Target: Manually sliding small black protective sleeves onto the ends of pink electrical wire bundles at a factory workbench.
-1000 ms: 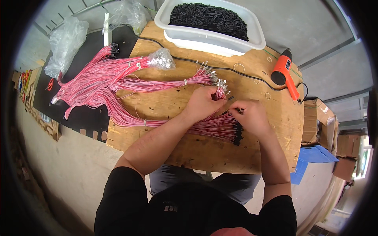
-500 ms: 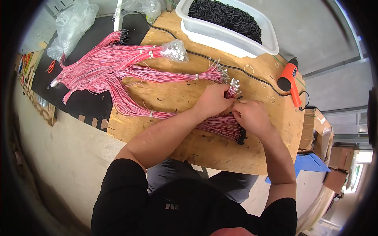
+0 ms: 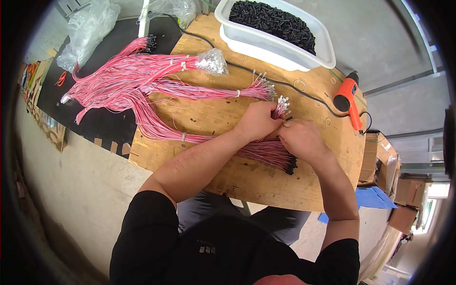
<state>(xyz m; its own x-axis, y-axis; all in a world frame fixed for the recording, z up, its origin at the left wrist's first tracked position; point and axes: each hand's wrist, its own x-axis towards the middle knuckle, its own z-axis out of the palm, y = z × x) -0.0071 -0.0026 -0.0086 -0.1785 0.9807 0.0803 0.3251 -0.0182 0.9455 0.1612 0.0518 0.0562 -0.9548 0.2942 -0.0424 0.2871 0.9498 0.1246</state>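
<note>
- No lettering can be read.
- Orange heat gun point(image 3: 346, 90): dark label point(image 3: 354, 89) on its body, too small to read.
- Black T-shirt point(image 3: 228, 263): pale chest print point(image 3: 207, 250), illegible.

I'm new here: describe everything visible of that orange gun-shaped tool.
The gun-shaped tool, orange and plastic-looking with a round black rear, lies near the table's right edge. Its dark nozzle points to the far side, its handle nearer, a black cord at its foot. Neither left hand nor right hand touches it.
</note>
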